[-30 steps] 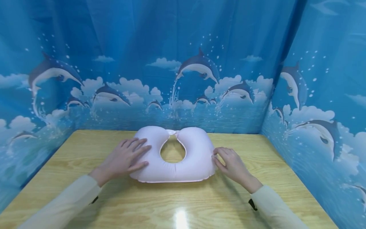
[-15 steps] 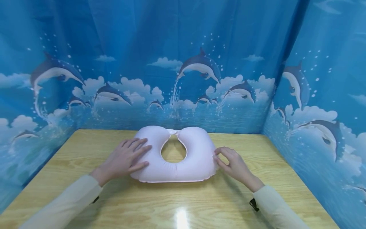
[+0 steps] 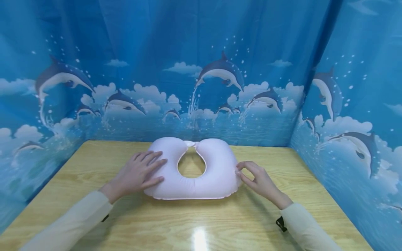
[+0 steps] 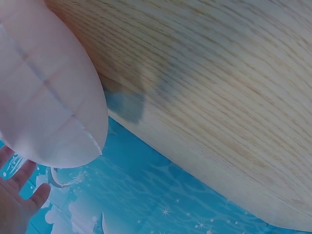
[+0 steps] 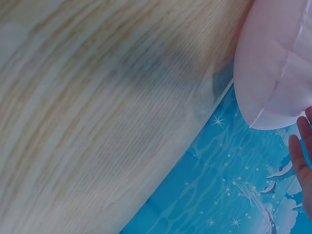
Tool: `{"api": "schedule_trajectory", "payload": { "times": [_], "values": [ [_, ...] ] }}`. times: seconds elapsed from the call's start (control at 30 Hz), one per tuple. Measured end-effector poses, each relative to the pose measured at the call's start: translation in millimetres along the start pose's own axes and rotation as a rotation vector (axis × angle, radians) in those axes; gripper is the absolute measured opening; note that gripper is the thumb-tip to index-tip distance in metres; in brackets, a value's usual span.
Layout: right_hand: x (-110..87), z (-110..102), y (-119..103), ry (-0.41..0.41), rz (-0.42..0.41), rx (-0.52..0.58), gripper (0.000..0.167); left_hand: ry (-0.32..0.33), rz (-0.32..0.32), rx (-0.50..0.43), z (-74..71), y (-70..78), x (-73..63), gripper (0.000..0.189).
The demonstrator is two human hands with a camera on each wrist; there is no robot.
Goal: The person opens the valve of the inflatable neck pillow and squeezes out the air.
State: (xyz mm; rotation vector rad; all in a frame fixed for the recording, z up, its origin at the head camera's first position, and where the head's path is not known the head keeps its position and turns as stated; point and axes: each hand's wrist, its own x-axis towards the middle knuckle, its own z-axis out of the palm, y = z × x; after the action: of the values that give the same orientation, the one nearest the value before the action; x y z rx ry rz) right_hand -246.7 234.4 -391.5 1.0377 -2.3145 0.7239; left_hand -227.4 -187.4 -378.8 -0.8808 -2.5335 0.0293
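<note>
A pale pink inflated U-shaped neck pillow (image 3: pixel 191 188) lies on the wooden table, its two rounded ends toward the back and almost meeting at a small white fastening (image 3: pixel 190 143). My left hand (image 3: pixel 133 176) rests on the pillow's left side with the fingers spread over its surface. At the right edge, my right hand (image 3: pixel 259 179) pinches the pillow's side between thumb and bent forefinger. In the left wrist view the seamed side of the pillow (image 4: pixel 53 97) bulges beside my spread fingers. The right wrist view shows fingertips (image 5: pixel 295 146) right at the pillow's seamed end.
The wooden table (image 3: pixel 176 226) extends in front of the pillow and to both sides. A blue curtain (image 3: pixel 141 45) printed with dolphins and clouds stands along the back and sides. Dark straps (image 3: pixel 280 224) show at the sleeve cuffs.
The head view has drifted slightly. Both hands keep their places on the pillow, and the pillow has hardly moved.
</note>
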Motion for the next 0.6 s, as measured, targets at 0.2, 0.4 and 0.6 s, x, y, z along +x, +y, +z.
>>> {"api": "schedule_trajectory", "payload": {
  "times": [0.2, 0.4, 0.6],
  "values": [
    [-1.1, -1.4, 2.2, -0.011, -0.008, 0.021, 0.019, 0.007, 0.0, 0.004, 0.0, -0.3, -0.2, 0.061],
    [-1.7, -2.0, 3.3, -0.014, -0.023, 0.045, 0.022, 0.007, -0.001, 0.004, 0.6, -0.6, -0.4, 0.061],
    [-1.8, -2.3, 2.1, -0.01, -0.027, 0.052, 0.024, 0.006, 0.001, 0.008, 1.2, -0.9, -0.4, 0.061]
  ]
}}
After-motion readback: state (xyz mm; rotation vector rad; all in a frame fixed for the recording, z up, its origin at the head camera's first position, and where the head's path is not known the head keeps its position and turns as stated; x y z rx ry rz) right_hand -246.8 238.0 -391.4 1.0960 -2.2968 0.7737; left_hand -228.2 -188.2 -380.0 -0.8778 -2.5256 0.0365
